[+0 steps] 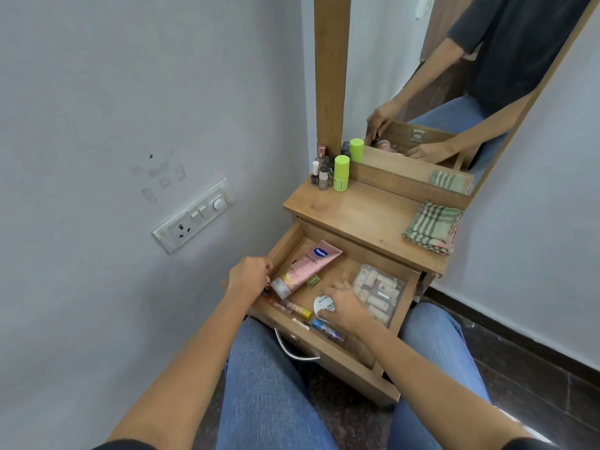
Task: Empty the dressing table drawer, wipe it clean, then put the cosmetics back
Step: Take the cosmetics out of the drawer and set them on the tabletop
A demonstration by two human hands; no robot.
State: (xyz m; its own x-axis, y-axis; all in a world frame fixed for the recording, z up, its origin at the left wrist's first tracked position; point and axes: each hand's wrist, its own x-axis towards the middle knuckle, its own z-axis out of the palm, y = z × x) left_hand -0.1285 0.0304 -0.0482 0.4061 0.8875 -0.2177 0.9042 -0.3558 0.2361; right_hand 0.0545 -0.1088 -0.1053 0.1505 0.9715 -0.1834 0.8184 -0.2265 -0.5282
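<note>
We see a wooden drawer [383,368] pulled out from under the bench [363,219], and it is our landmark. The left hand [248,276] sits on the left wall of the drawer, with its grip curled shut on the edge, though we cannot tell if it also pinches something small. The right hand [344,306] is inside the drawer, near the front, and its grip is closed on a round white tub [322,305].

In the back left part of the drawer lies a pink tube [306,267], tilted, with its cap toward the front. On the right side of the drawer sits a clear box [378,292] full of small pale things. Along the front wall of the drawer lie some thin sticks [293,308] and a small blue bottle [319,325].

Above the drawer, on the bench, stand a green bottle [341,173] and little nail polish bottles [319,175] at the back left. A folded striped cloth [433,227] lies on the right end of the bench.
</note>
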